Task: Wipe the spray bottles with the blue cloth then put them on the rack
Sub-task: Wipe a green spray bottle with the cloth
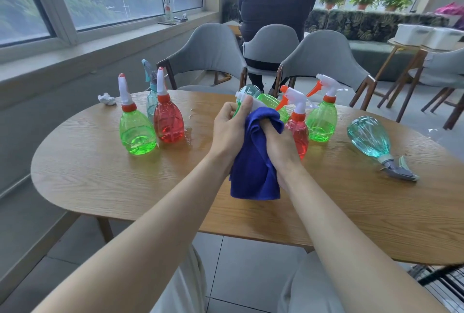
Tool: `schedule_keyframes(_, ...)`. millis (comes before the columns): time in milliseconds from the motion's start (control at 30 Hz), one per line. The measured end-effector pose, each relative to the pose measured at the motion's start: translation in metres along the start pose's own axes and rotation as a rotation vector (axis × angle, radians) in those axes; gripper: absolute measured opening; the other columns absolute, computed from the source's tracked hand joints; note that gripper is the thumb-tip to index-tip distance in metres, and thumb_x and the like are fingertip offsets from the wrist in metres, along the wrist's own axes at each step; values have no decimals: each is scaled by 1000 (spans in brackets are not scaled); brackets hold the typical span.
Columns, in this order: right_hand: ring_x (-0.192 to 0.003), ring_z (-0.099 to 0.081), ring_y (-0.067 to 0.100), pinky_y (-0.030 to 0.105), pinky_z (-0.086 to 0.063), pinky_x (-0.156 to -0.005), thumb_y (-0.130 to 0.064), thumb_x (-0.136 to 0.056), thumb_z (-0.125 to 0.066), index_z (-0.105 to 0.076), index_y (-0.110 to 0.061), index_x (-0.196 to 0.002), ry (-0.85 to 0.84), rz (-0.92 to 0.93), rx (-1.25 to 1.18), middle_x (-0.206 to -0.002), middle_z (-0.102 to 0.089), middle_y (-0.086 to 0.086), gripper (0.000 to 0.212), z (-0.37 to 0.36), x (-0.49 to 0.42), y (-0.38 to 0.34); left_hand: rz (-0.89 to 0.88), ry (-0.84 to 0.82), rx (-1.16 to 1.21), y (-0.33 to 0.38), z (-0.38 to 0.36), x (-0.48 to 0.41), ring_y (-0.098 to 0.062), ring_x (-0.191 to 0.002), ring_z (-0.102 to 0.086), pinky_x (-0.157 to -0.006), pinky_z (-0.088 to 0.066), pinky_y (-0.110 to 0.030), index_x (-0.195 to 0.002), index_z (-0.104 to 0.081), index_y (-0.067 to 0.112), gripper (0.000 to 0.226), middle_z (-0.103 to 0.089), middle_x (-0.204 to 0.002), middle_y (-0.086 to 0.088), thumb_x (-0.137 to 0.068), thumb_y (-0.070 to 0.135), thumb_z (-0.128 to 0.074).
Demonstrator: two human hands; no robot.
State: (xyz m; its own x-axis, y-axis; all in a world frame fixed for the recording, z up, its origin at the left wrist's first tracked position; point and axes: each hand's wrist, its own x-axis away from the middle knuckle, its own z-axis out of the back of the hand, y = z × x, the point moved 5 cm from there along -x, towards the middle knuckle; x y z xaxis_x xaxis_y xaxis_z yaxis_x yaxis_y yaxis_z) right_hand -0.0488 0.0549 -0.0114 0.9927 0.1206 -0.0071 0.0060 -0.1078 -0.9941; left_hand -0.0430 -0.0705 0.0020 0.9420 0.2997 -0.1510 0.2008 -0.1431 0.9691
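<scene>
Hands meet above mid-table (125, 187): left hand (229, 126) grips the white trigger head of a tipped green spray bottle (272, 104), right hand (281, 142) clutches the blue cloth (253, 169) bunched against its neck.

Nothing legible; the label on the windowsill bottle (167, 8) seems blurred.

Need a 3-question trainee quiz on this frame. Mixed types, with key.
1. True or false: the right hand grips the blue cloth.
2. Which one lies on its side? A: the teal bottle at the right. B: the green bottle at the left. C: the red bottle beside that green one.
3. Fill in: the left hand holds a spray bottle by its ____ spray head.
Key: 1 true; 2 A; 3 white.
</scene>
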Motion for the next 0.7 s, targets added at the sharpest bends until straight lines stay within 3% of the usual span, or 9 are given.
schedule_keyframes(167,-106,-76,26,47,-58,-101,-44,-106,-59,-76,-20,-113,-42,-82,-83,-108,-81,5,31,0,-4,10,50,38,76,-8,6,3,-16,-74,-53,-69,-46,-25,-89,-59,12,41,-55,-78,-4,-99,50,-71)
schedule_keyframes(333,-94,-77,27,38,-62,-84,-29,-106,-62,-75,-12,-109,-74,-150,-238,-105,-80,12,22,2,-2,12,99,-12,191,-8,4,4,-20,-88,-61,-80,-52,-32,-98,-62,10,39,-66,-88,-4,-99,48,-70)
schedule_keyframes(433,-103,-76,30,40,-61,-89,-26,-104,-64,-73,-10,-124,-94,-184,-310,-115,-78,16,28,4,-2,14,119,-58,244,-5,4,5,-18,-86,-64,-76,-56,-27,-107,-64,9,37,-65,-98,-12,-102,46,-66)
schedule_keyframes(500,-111,-74,32,42,-57,-97,-30,-104,-62,-72,-10,-129,-133,-211,-356,-121,-76,17,34,5,-2,16,123,-83,238,-2,3,3,-20,-90,-66,-83,-56,-32,-111,-68,3,46,-69,-99,-11,-101,48,-66)
schedule_keyframes(600,-109,-75,29,43,-57,-99,-39,-102,-63,-75,-14,-122,-223,-251,-281,-120,-77,14,34,5,5,12,148,-77,225,-2,3,1,-30,-96,-63,-93,-52,-45,-116,-67,-7,67,-68,-103,-19,-95,56,-71)
schedule_keyframes(700,-105,-76,30,39,-60,-92,-33,-97,-71,-76,-14,-118,-264,-181,-138,-114,-79,15,29,1,10,4,136,-56,149,-6,9,-1,-26,-87,-56,-87,-48,-41,-97,-68,3,59,-62,-91,-14,-95,63,-69)
